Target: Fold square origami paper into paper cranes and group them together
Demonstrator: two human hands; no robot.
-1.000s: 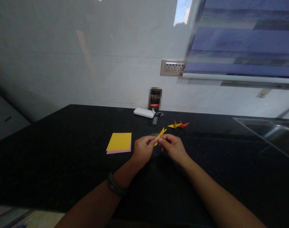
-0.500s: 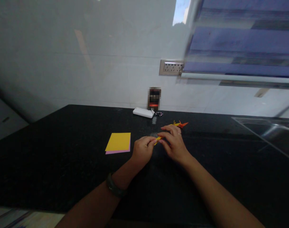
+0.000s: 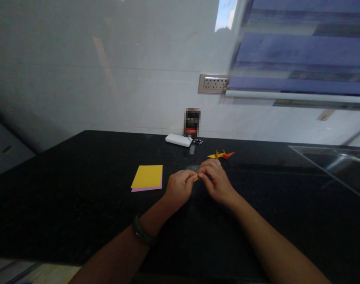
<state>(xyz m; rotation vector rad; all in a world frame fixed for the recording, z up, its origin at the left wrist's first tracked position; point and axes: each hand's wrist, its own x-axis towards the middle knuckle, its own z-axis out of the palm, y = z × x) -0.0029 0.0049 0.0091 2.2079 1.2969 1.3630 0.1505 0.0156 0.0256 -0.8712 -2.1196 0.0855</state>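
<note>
A small folded piece of yellow paper [image 3: 196, 178] is pinched between my two hands above the dark counter. My left hand [image 3: 179, 187] grips its left end with thumb and forefinger. From the other side, the fingertips of my right hand [image 3: 217, 181] are closed on the paper and hide much of it. Just beyond my right hand sit a yellow origami crane [image 3: 215, 155] and an orange origami crane [image 3: 227, 155], side by side. Left of my hands lies a yellow square sheet of paper [image 3: 148, 176] on top of a pink sheet [image 3: 147, 189].
The black countertop [image 3: 79, 197] runs back to a pale wall. Against it lie a white power-bank-like block [image 3: 178, 140] with a beaded strap [image 3: 198, 141] and a pixelated upright object [image 3: 192, 122]. A sink [image 3: 339, 165] is at right, and a wall socket [image 3: 213, 83] is above.
My right fingers have drawn in, closing on the folded yellow paper. The right hand has dropped back slightly, uncovering more of the yellow crane. My left hand has barely moved.
</note>
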